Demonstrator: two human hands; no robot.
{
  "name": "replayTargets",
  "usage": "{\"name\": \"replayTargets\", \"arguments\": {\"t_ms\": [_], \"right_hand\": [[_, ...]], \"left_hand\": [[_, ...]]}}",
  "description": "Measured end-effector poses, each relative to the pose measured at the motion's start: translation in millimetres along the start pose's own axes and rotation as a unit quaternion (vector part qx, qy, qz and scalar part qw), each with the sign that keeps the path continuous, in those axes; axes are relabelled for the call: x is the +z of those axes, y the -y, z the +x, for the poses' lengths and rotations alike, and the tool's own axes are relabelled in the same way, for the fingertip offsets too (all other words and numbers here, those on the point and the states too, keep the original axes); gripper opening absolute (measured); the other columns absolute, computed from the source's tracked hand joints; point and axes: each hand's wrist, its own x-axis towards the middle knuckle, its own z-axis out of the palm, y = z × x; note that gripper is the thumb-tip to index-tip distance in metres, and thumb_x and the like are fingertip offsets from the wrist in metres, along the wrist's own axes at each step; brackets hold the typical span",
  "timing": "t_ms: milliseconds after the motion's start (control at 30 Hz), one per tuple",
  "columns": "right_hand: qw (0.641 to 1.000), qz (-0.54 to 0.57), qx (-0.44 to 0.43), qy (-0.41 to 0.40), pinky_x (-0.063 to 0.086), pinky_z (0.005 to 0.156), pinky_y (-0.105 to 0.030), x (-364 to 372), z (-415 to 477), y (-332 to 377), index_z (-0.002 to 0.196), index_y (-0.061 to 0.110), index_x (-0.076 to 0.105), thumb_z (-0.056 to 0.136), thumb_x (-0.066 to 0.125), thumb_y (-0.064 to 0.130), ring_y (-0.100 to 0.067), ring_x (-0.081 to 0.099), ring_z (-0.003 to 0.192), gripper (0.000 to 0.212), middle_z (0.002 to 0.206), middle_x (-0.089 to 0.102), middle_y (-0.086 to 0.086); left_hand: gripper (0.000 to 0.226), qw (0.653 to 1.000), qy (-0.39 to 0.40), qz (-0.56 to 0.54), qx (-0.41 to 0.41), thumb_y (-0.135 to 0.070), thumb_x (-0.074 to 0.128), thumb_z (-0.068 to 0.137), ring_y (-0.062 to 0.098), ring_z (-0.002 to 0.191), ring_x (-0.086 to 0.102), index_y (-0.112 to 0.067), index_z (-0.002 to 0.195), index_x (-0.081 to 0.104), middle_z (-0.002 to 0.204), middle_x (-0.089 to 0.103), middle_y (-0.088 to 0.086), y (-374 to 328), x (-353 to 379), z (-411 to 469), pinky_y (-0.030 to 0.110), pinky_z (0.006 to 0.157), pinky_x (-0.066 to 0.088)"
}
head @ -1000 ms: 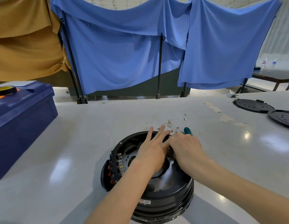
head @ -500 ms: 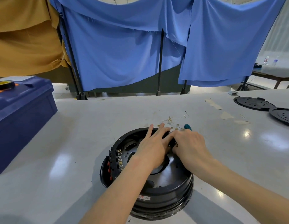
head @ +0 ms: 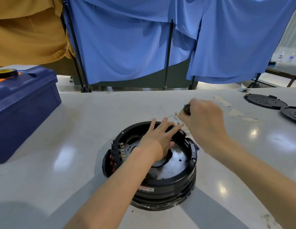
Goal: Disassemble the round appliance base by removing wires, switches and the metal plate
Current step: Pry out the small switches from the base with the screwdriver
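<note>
Round appliance base [head: 167, 185], black and open side up, sits on the pale grey table [head: 77, 129] near its centre, directly in front of the person working on it. The left hand [head: 158, 139] lies across the base's far rim, fingers straight and spread, the palm over the open middle. The right hand [head: 205, 119] hovers above the table just beyond the base's far right edge, its fingers curled round a small dark part [head: 187, 109] too blurred to identify. Thin wires [head: 183, 128] with gold-coloured ends lie in a loose tangle on the table between that hand and the rim; whether any of them joins the held part cannot be told. Inside the base a shiny metal plate [head: 175, 162] shows to the right of the left wrist, and a terminal strip [head: 118, 152] with red and gold contacts lines the left wall. A white label [head: 146, 189] is stuck on the near outer wall. At the table's left edge stands a dark blue toolbox [head: 24, 104] with a roll of tape [head: 5, 74] on its lid. At the far right lie a black round disc [head: 263, 101] and a second disc [head: 292, 114], their edges meeting. Worn tape strips [head: 235, 113] mark the tabletop near them. Blue cloth [head: 127, 47] and mustard cloth [head: 28, 30] hang from dark stands behind the table.
</note>
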Motion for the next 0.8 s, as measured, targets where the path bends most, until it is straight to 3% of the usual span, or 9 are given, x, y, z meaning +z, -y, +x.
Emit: {"name": "replayTargets", "arguments": {"t_ms": [67,167,267,367,433,533,600,700,800], "right_hand": [[0.996,0.059,0.068,0.01,0.039,0.052,-0.035,1,26,-15,0.061,0.001,0.044,0.081,0.059,0.012,-0.035,0.054,0.058,0.028,0.056,0.052,-0.013],[0.981,0.138,0.113,0.074,0.056,0.067,-0.037,13,37,-34,0.073,-0.003,0.063,0.087,0.063,0.019,-0.027,0.069,0.06,0.026,0.064,0.066,-0.019],[0.935,0.262,0.193,0.141,0.056,0.064,-0.033,40,26,-49,0.089,-0.005,0.07,0.089,0.07,0.02,-0.01,0.066,0.046,0.025,0.067,0.068,-0.021],[0.873,0.335,0.294,0.197,0.046,0.053,-0.031,68,21,-60,0.1,-0.007,0.068,0.09,0.067,0.013,-0.02,0.06,0.056,0.023,0.07,0.066,-0.016],[0.846,0.357,0.318,0.237,0.039,0.047,-0.025,84,21,-58,0.103,-0.011,0.066,0.09,0.065,0.004,-0.015,0.059,0.053,0.021,0.078,0.066,-0.015],[0.824,0.392,0.322,0.251,0.044,0.055,-0.029,106,24,-51,0.114,-0.013,0.059,0.089,0.06,-0.006,-0.02,0.062,0.061,0.026,0.1,0.066,-0.024],[0.822,0.418,0.306,0.237,0.05,0.059,-0.029,119,28,-44,0.12,-0.007,0.057,0.091,0.063,0.002,-0.021,0.062,0.062,0.031,0.095,0.067,-0.021],[0.839,0.419,0.262,0.229,0.052,0.06,-0.031,139,37,-29,0.108,0.001,0.062,0.092,0.065,0.021,-0.021,0.064,0.071,0.025,0.086,0.072,-0.011],[0.892,0.332,0.195,0.238,0.046,0.089,-0.042,165,47,-13,0.097,0.015,0.072,0.09,0.064,0.034,-0.028,0.054,0.105,0.022,0.096,0.071,-0.001]], "left_hand": [[0.061,1.0,-0.016,-0.017,0.007,-0.03,0.037,0.102,0.019,0.148,-0.01,-0.029,0.152,0.001,0.158,0.007,-0.003,1,1,-4,0.045,0.117,-0.011],[0.062,0.999,-0.041,-0.009,0.025,-0.031,0.04,0.101,0.019,0.148,-0.006,-0.029,0.152,0.005,0.158,0.01,-0.001,5,-2,-14,0.047,0.117,-0.009],[0.063,0.999,-0.037,-0.014,0.034,-0.033,0.04,0.101,0.015,0.148,-0.009,-0.032,0.152,0.003,0.159,0.008,-0.005,12,-4,-23,0.046,0.115,-0.013],[0.064,0.999,-0.019,-0.032,0.04,-0.04,0.038,0.1,0.011,0.147,-0.013,-0.039,0.151,-0.002,0.159,0.003,-0.011,22,-8,-33,0.047,0.114,-0.019],[0.066,0.998,0.0,-0.054,0.038,-0.044,0.038,0.099,0.007,0.145,-0.019,-0.044,0.149,-0.005,0.16,-0.003,-0.016,30,-13,-38,0.047,0.113,-0.022],[0.072,0.999,-0.006,-0.05,-0.006,-0.049,0.04,0.097,0.006,0.143,-0.023,-0.045,0.147,-0.011,0.159,-0.008,-0.016,43,-20,-45,0.048,0.115,-0.019],[0.076,0.997,-0.025,-0.041,-0.066,-0.05,0.043,0.095,0.007,0.145,-0.018,-0.039,0.149,-0.01,0.16,-0.003,-0.013,56,-23,-50,0.045,0.118,-0.014],[0.071,0.986,-0.01,-0.069,-0.151,-0.048,0.043,0.097,0.011,0.148,-0.004,-0.031,0.152,0.003,0.16,0.011,-0.009,74,-25,-57,0.04,0.12,-0.004],[0.055,0.972,-0.021,-0.114,-0.205,-0.044,0.036,0.1,0.021,0.145,0.019,-0.035,0.15,0.016,0.154,0.03,-0.004,81,-24,-58,0.034,0.118,0.011]]}}
